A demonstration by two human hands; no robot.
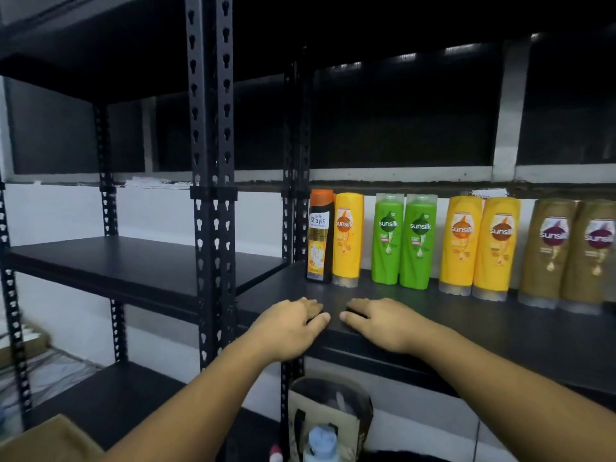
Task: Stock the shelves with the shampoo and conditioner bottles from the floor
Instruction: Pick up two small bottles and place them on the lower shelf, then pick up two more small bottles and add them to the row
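Bottles: nine stand upright in a row along the back of the black shelf (433, 315), against the white wall (160, 211).
Row order: the dark Safi Shayla bottle (320, 236) is at the left end, touching the first yellow Sunsilk bottle (347, 238); to its right come the two green bottles (404, 240), the two yellow bottles (480, 246), then the two brown-gold bottles (570, 253).
Left hand (288, 325): palm down on the front part of the shelf, in front of the Safi Shayla bottle; fingers loosely together, holding nothing.
Right hand (383, 323): flat beside the left hand, thumbs nearly meeting; fingers together, empty.
Shelf frame: a black perforated upright (211, 161) stands left of the Safi Shayla bottle; beyond it is a bare neighbouring shelf (126, 265).
Below the shelf: a beige bag (330, 418) with a blurred pale-blue bottle (321, 443) in front of it.
Room: dim, with dark window panes (400, 121) above the row.
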